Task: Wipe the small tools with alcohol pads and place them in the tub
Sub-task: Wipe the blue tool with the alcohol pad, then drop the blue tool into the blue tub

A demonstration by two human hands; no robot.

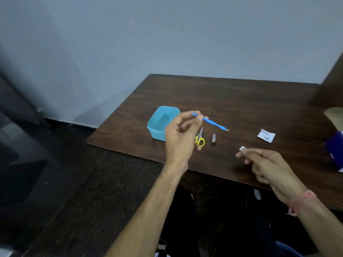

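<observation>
The left hand (pixel 181 134) pinches a blue tool (pixel 213 123) above the dark wood surface (pixel 241 101), beside the blue tub (pixel 157 130). The right hand (pixel 267 164) pinches a white pad (pixel 242 148). Yellow scissors (pixel 200 139), a metal clipper (pixel 213 138) and a torn wrapper (pixel 266 135), its print unreadable, lie nearby before a pale wall (pixel 167 34).

dark wood table (pixel 241 101), grey wall (pixel 167 34), blk floor (pixel 74 182)

Plain office-like or spare room. Bare grey-blue painted wall (pixel 167 34) at 12 o'clock, dark skirting at its foot, dark wood-laminate worktop (pixel 241 101) pushed against it, dark speckled floor (pixel 92 191) at 7 o'clock.
</observation>
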